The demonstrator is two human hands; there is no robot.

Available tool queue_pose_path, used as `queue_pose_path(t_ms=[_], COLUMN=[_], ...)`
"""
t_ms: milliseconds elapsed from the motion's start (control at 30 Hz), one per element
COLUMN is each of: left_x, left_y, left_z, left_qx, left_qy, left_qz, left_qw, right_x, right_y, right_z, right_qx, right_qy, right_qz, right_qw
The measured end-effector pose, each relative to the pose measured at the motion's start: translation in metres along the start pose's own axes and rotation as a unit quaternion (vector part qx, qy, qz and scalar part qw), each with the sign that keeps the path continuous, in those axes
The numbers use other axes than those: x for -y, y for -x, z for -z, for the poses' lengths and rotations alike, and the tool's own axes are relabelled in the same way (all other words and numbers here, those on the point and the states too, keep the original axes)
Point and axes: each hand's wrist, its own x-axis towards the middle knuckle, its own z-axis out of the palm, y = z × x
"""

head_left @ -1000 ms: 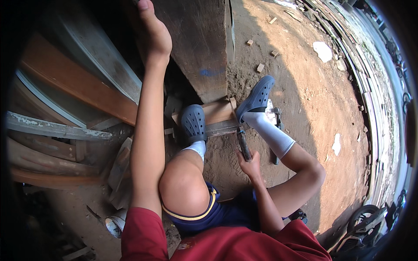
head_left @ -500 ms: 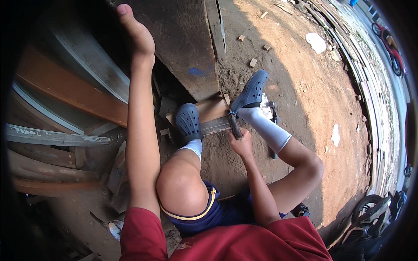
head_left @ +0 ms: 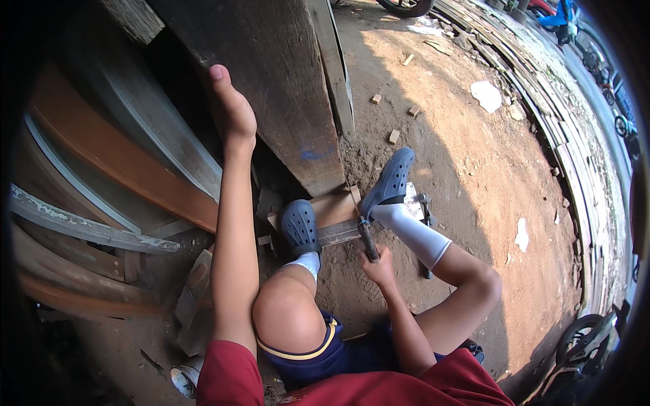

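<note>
The right hand [head_left: 377, 266] wraps the dark handle of a tool [head_left: 368, 243], just beside the wearer's right clog; the thin far end, near a wood block [head_left: 336, 208], is hard to make out. The left hand [head_left: 235, 116] is at a plank's [head_left: 271, 88] edge, thumb showing, fingers lost in shadow; its grip cannot be told. 2 clogs [head_left: 391, 177] flank the block. A motorcycle [head_left: 575, 348] is cut off, lower right.
</note>
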Motion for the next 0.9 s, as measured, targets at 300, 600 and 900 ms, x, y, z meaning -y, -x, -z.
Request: queue_pose_path(t_ms=[300,600,900], left_x=[0.007,0.015,0.018], left_y=[0.003,0.0,-0.001], left_z=[0.001,0.0,-0.002], left_qx=[0.024,0.04,0.018], left_qy=[0.026,0.073,0.065], left_qz=[0.04,0.011,0.015], left_qw=[0.999,0.996,0.998], right_x=[0.008,-0.017,-0.03], right_y=[-0.039,-0.027,-0.013], right_z=[-0.008,-0.004,0.008], right_qx=[-0.011,-0.028,-0.018], right_qy=[-0.017,-0.016,-0.016], right_qz=[0.02,0.031,0.005], right_qw=[1.0,0.999,1.0])
